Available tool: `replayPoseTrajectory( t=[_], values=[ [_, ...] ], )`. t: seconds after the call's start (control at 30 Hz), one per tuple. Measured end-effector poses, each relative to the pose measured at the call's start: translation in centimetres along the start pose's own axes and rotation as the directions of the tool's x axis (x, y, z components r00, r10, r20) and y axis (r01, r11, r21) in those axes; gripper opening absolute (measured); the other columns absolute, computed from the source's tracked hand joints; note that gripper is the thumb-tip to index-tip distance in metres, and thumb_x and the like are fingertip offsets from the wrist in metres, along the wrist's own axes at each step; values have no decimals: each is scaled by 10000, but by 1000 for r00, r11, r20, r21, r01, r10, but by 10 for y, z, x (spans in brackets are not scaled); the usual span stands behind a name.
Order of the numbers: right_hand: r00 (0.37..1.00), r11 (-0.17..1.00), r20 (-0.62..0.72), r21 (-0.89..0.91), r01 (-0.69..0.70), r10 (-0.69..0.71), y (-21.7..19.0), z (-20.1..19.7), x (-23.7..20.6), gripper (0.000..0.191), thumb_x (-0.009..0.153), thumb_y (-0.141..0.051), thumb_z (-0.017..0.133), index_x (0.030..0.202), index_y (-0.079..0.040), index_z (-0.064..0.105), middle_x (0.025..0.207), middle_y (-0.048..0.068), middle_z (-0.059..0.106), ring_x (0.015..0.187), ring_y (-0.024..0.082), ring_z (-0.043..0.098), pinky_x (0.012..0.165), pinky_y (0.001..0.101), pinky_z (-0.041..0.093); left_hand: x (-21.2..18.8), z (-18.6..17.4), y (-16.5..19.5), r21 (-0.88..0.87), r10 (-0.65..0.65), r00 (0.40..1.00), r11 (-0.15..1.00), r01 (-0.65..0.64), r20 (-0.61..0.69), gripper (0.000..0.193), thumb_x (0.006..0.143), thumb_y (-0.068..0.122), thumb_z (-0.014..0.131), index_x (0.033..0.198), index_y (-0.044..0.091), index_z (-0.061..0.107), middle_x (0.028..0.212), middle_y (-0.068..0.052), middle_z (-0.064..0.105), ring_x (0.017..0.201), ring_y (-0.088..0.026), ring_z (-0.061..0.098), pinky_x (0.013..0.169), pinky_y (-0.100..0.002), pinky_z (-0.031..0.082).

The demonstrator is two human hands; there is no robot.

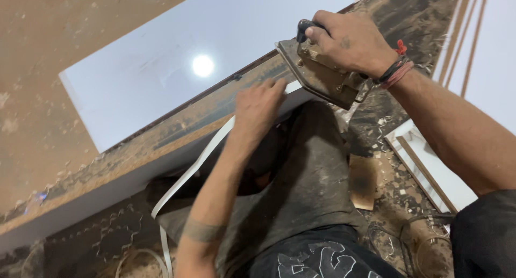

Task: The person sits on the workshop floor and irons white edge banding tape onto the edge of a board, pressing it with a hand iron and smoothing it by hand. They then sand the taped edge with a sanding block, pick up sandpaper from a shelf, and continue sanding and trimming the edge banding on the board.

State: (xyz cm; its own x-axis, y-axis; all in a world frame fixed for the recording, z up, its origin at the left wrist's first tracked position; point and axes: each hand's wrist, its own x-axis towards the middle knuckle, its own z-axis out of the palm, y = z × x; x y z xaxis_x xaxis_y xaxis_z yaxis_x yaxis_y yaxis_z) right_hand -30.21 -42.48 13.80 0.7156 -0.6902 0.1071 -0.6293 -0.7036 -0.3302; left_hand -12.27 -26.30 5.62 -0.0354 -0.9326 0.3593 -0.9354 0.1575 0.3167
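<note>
closest to the camera are the person's dark, dusty trousers (301,203) and a dark sleeve (484,235) at the lower right. a white strip (185,176) of edge tape hangs down in front of the legs, loops near the floor and runs up to the board. the left hand (259,107) reaches up along it, fingers (277,87) flat and held together, pressing the strip against the raw edge (161,135) of a white board (177,63) that stands tilted across the lap. the palm grips nothing that can be seen.

just beyond, the right hand (349,39) is clamped around the dark handle of an old metal iron (322,74), whose worn plate sits on the board's edge right beside the left fingertips. a red and black band (399,68) circles that wrist.

on the floor to the right lie a scorched piece of cardboard (363,181), white offcuts (430,170) and shavings. farther off, the board's glossy face shows a round reflection of a lamp, and more white panels (494,52) stand at the far right.
</note>
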Motion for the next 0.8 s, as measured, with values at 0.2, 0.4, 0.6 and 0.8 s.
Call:
replayPoseTrajectory(
  t=[0.2, 0.4, 0.6, 0.8],
  values=[
    [998, 995, 44, 94, 32, -36, -72, 20, 10, 367, 1071, -372, 505, 1062, -37, 656, 731, 209, 659, 706, 424, 656, 678, 530, 495, -58, -64, -42, -13, -89, 996, 996, 90, 26, 212, 884, 277, 749, 1037, 148, 681, 929, -67, 698, 900, -306, 695, 673, -458, 531],
    [991, 988, 61, 107, 114, -121, -134, 47, 20, 375, 1082, -371, 500, 1090, -29, 653, 757, 216, 672, 716, 442, 658, 684, 537, 495, -108, -110, -88, -9, -288, 947, 956, 292, 141, 252, 909, 402, 743, 1067, 208, 778, 884, -52, 692, 781, -289, 681, 654, -456, 514],
    [968, 962, 114, 186, 200, -224, -195, 74, 27, 384, 1089, -361, 490, 1100, -7, 639, 765, 215, 681, 730, 438, 671, 698, 539, 503, -178, -146, -130, 108, -363, 927, 930, 352, 98, 288, 935, 448, 731, 1083, 215, 812, 846, -81, 650, 723, -286, 650, 644, -446, 504],
    [931, 911, 114, 276, 305, -346, -253, 116, 40, 371, 1089, -341, 508, 1088, 12, 622, 781, 224, 687, 756, 456, 671, 716, 550, 504, -235, -189, -168, 253, -305, 952, 924, 286, 40, 269, 944, 450, 733, 1069, 232, 828, 836, -32, 665, 727, -280, 643, 677, -449, 480]
  ],
)
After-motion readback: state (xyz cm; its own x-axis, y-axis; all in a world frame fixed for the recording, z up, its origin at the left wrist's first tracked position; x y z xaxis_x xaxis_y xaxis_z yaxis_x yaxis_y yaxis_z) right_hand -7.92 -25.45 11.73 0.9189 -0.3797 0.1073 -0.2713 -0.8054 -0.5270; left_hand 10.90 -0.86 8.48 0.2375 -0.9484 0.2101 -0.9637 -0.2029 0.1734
